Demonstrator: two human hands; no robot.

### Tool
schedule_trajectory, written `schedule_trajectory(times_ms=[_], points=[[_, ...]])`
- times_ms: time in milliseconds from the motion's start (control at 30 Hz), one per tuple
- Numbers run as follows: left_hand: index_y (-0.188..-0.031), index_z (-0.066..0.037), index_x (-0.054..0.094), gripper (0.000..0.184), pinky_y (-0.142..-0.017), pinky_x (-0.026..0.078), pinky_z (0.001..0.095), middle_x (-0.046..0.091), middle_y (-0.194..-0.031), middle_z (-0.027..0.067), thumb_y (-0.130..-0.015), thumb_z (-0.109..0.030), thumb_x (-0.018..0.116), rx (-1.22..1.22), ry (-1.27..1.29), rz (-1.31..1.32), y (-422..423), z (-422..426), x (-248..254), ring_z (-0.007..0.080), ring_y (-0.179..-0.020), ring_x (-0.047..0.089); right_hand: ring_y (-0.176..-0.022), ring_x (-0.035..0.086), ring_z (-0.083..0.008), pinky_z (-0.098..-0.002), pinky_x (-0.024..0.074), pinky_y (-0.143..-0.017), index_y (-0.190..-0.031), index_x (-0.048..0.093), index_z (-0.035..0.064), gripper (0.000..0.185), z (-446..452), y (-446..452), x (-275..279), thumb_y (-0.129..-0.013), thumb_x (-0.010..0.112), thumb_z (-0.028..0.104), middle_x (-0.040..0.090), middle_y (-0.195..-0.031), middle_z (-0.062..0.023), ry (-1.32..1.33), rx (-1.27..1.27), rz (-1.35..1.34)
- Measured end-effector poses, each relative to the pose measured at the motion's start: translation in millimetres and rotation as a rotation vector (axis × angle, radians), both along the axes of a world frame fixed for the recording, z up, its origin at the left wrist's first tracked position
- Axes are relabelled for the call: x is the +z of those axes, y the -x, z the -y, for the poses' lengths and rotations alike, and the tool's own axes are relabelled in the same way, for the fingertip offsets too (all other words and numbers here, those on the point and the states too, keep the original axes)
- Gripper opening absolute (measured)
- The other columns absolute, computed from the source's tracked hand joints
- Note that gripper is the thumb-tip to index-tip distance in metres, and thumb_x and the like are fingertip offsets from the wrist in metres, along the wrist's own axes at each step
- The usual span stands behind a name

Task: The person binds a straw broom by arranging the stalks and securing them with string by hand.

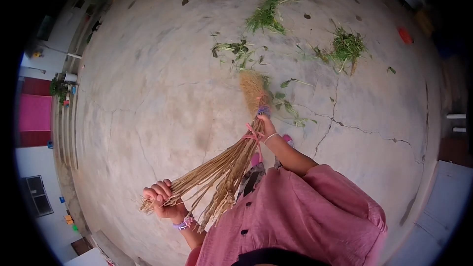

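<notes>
A broom of dry stalks (212,165) slants across the front of my body, tied with pink strips and a purple band. My left hand (165,199) is closed round some of the stalk ends at the lower left, while other stalks hang loose beside it. Near the band, my right hand (266,124) grips the broom where the stalks are bound tight. The broom's bushy tan head (252,90) points away from me over the concrete floor (162,98), close to scattered green leaves (283,99).
Piles of cut greens lie farther ahead, one at the top (268,12) and one to the right (347,45). An orange-red object (405,35) is at the far right. Steps (66,133) and a white wall run along the left. Cracks cross the floor.
</notes>
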State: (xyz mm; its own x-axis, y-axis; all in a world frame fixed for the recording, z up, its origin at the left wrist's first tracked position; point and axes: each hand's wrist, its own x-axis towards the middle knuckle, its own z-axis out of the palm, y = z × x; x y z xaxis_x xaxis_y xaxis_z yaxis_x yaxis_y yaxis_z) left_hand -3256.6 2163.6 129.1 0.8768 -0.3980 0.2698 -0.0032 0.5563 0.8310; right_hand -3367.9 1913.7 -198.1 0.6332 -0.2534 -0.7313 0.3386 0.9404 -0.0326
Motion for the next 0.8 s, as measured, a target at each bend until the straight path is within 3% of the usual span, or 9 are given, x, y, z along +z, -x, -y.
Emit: schedule_trajectory(times_ms=[100, 200, 333, 367, 533, 667, 800], points=[[-0.069, -0.011, 0.035, 0.019, -0.064, 0.036, 0.0306, 0.037, -0.054, 0.0007, -0.069, -0.007, 0.054, -0.025, 0.092, -0.097, 2, 42, -19, 0.0127, -0.053, 0.037, -0.078, 0.058, -0.0317, -0.0535, 0.0477, -0.072, -0.094, 0.046, 0.0089, 0.029, 47, 61, 18, -0.074, 0.057, 0.027, 0.054, -0.083, -0.0118, 0.014, -0.156, -0.034], [-0.070, -0.012, 0.036, 0.018, -0.064, 0.035, 0.0304, 0.036, -0.055, 0.0003, -0.068, -0.006, 0.052, 0.010, 0.125, -0.162, 2, 42, -35, 0.0126, -0.053, 0.036, -0.076, 0.058, -0.0316, -0.0518, 0.0478, -0.071, -0.090, 0.049, 0.0085, 0.028, 65, 66, 13, -0.073, 0.058, 0.028, 0.055, -0.084, -0.0115, 0.098, -0.198, -0.126], [-0.068, -0.011, 0.033, 0.019, -0.066, 0.034, 0.0290, 0.031, -0.054, -0.0014, -0.067, -0.005, 0.052, -0.029, 0.196, -0.256, -3, 17, -46, 0.0119, -0.054, 0.031, -0.073, 0.058, -0.0280, -0.0459, 0.0486, -0.065, -0.084, 0.050, 0.0045, 0.022, 72, 38, 45, -0.071, 0.060, 0.019, 0.056, -0.081, -0.0111, 0.299, -0.370, -0.418], [-0.068, -0.012, 0.033, 0.021, -0.067, 0.034, 0.0293, 0.031, -0.054, -0.0013, -0.066, -0.005, 0.052, 0.034, 0.204, -0.234, 6, 8, -41, 0.0120, -0.054, 0.031, -0.072, 0.057, -0.0264, -0.0426, 0.0491, -0.065, -0.083, 0.050, 0.0046, 0.020, 64, 42, 53, -0.071, 0.060, 0.016, 0.056, -0.078, -0.0107, 0.279, -0.336, -0.338], [-0.068, -0.012, 0.032, 0.025, -0.063, 0.030, 0.0295, 0.032, -0.055, 0.0000, -0.062, -0.005, 0.055, 0.167, 0.073, 0.083, 18, -40, 32, 0.0116, -0.056, 0.033, -0.078, 0.056, -0.0256, -0.0426, 0.0469, -0.075, -0.085, 0.051, 0.0059, 0.021, -2, -15, 73, -0.072, 0.060, 0.021, 0.056, -0.080, -0.0087, 0.002, -0.062, -0.032], [-0.068, -0.013, 0.029, 0.026, -0.064, 0.027, 0.0292, 0.027, -0.057, -0.0009, -0.067, -0.008, 0.055, 0.204, -0.033, 0.315, 22, -71, 97, 0.0115, -0.057, 0.029, -0.084, 0.056, -0.0230, -0.0377, 0.0455, -0.081, -0.086, 0.052, 0.0074, 0.022, -74, -63, 96, -0.072, 0.060, 0.023, 0.057, -0.086, -0.0081, -0.122, 0.145, 0.105], [-0.068, -0.012, 0.029, 0.027, -0.062, 0.026, 0.0289, 0.028, -0.057, -0.0007, -0.068, -0.009, 0.056, 0.206, -0.135, 0.297, 32, -44, 112, 0.0115, -0.057, 0.030, -0.077, 0.057, -0.0234, -0.0386, 0.0471, -0.076, -0.085, 0.052, 0.0068, 0.021, -101, -60, 74, -0.073, 0.060, 0.022, 0.057, -0.081, -0.0085, -0.194, 0.199, 0.123]])
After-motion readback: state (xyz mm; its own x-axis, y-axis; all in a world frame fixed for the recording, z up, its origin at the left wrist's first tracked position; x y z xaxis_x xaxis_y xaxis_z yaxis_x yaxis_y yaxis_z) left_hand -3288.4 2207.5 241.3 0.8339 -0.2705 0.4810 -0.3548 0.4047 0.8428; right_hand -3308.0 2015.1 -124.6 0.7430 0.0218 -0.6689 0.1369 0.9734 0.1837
